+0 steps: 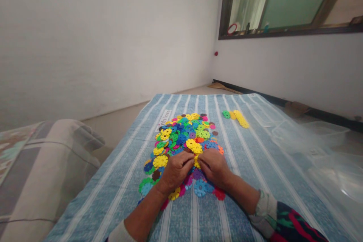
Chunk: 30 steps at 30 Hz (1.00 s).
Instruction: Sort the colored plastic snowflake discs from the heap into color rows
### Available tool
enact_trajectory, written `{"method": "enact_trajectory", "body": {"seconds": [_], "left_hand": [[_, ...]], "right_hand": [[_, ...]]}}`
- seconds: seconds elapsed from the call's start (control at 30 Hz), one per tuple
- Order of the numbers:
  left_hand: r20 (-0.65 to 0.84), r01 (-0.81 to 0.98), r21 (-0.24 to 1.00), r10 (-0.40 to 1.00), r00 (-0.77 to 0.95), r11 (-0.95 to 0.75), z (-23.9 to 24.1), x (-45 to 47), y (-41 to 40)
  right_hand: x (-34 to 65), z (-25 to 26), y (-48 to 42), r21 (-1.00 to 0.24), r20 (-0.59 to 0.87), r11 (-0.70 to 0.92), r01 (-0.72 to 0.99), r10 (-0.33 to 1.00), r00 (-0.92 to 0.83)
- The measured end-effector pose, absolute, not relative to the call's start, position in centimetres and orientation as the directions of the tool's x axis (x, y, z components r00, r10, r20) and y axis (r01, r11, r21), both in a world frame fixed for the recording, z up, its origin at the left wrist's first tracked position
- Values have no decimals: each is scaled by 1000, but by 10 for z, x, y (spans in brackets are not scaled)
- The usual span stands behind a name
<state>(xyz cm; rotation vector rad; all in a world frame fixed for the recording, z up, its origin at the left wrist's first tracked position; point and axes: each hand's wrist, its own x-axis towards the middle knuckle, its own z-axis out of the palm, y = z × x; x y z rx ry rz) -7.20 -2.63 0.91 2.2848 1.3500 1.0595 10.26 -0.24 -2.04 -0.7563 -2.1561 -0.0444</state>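
Note:
A heap of flat plastic snowflake discs point(181, 136) in yellow, blue, green, pink and purple lies on a blue striped cloth point(255, 166). My left hand point(176, 172) and my right hand point(214, 168) meet over the near side of the heap, fingers curled. Together they pinch a yellow disc point(196, 162) between their fingertips. A short chain of joined yellow discs with one green disc point(236, 118) lies apart at the far right of the cloth.
Clear plastic bags point(312, 140) lie on the right side of the cloth. A rolled grey cushion point(51, 166) sits on the left. White walls stand ahead, and a window with small items on its sill point(249, 28) is at upper right.

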Motion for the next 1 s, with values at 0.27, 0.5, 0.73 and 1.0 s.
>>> {"method": "enact_trajectory", "body": {"seconds": [0.27, 0.5, 0.73, 1.0], "left_hand": [[446, 640, 560, 842, 302, -526, 6, -73, -26], [442, 655, 543, 842, 309, -526, 8, -74, -25], [432, 655, 548, 846, 311, -520, 10, -73, -25], [423, 652, 560, 853, 306, -511, 9, -72, -27]], "right_hand": [[102, -22, -1, -211, 722, 822, 529, 496, -483], [102, -25, 0, -224, 701, 810, 542, 521, -488], [103, -25, 0, -215, 697, 809, 547, 520, -495], [104, -23, -1, -224, 688, 821, 525, 515, -511]]}}
